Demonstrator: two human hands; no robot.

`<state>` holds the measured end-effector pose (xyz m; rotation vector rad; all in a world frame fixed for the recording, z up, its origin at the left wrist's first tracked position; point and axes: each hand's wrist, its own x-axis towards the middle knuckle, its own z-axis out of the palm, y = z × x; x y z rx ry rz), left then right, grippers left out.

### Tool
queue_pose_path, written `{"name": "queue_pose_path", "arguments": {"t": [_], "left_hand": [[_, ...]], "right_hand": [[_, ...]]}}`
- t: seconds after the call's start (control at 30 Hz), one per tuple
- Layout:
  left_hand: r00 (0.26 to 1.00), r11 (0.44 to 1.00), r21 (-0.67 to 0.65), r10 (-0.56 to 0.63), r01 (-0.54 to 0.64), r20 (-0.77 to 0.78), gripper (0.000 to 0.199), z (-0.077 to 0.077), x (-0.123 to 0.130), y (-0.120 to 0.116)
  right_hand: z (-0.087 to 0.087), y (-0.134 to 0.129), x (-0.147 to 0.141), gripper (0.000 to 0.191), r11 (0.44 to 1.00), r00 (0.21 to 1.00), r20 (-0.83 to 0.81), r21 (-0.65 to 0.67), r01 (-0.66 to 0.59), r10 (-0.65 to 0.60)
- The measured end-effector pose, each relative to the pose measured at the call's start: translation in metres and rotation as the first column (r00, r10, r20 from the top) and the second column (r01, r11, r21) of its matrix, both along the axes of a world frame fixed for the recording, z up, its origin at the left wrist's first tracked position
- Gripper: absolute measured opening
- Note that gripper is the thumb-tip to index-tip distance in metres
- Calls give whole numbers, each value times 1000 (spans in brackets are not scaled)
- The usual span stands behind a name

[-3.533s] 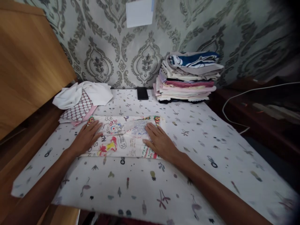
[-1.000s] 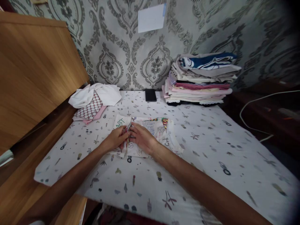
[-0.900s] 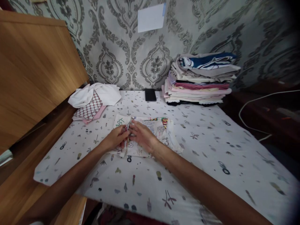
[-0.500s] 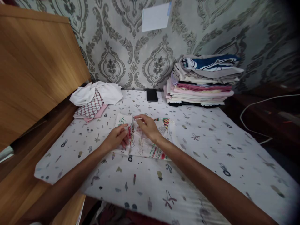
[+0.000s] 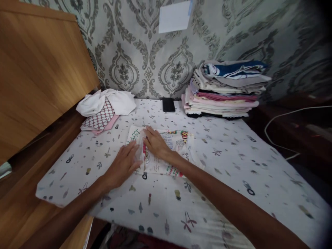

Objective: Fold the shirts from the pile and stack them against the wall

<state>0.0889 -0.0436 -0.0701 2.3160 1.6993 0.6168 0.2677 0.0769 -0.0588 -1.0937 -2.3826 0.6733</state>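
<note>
A white printed cloth (image 5: 166, 166) with green, red and black lettering lies folded on the patterned sheet in front of me. My right hand (image 5: 155, 142) rests on its left-middle part, fingers stretched out flat and pointing left. At the cloth's left edge, my left hand (image 5: 123, 164) lies with fingers extended and thumb apart, its fingertips touching the fabric. Neither hand grips anything. Part of the lettering is covered by my hands.
Folded clothes form a tall stack (image 5: 223, 100) at the back right. White and patterned cloths (image 5: 101, 116) lie in a heap at the back left, beside a wooden cabinet (image 5: 41, 69). A black phone-like object (image 5: 168, 104) lies near the wall. A white cable (image 5: 269, 133) hangs at right.
My fingers were bent at the fold of the cloth and are now flattened on it. My left hand has shifted slightly left and down, and the fold lies flatter.
</note>
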Motion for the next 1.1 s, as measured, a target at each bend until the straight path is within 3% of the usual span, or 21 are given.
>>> {"name": "queue_pose_path", "arguments": {"t": [0.07,0.17,0.27,0.33,0.4,0.5,0.63,0.73,0.87,1.0,1.1], "left_hand": [[958,989,-57,146,-136,246,57,10,-12,6],[744,912,-334,393,-239,540,61,27,-28,22],[552,781,-591,589,-200,591,62,42,-33,39],[525,713,-685,644,-147,557,58,50,-30,47],[533,666,-742,656,-77,534,51,55,-22,53],[490,660,-752,652,10,579,41,61,-8,57],[392,758,-651,588,39,708,39,75,13,57],[391,815,-577,516,49,762,42,88,33,60],[479,858,-511,427,54,767,42,97,69,74],[614,855,-516,377,58,694,40,89,117,89],[660,836,-535,336,119,672,41,73,150,93]], "right_hand": [[3,-12,4,53,997,967,-248,-68,41,-57],[2,-30,6,46,938,774,-598,-346,-13,-210],[-5,-43,1,39,735,498,-725,-639,-228,-476],[-11,-47,-5,34,609,366,-694,-720,-333,-620],[-13,-50,-7,29,543,294,-660,-743,-390,-692],[-9,-49,-3,25,525,226,-660,-723,-448,-716],[-1,-40,18,20,572,69,-648,-714,-404,-759],[-3,-32,32,17,514,-5,-550,-778,-362,-835],[-4,-31,41,20,415,37,-474,-805,-424,-880],[6,-33,58,33,425,36,-494,-779,-461,-869],[11,-33,79,40,438,31,-517,-754,-490,-855]]}}
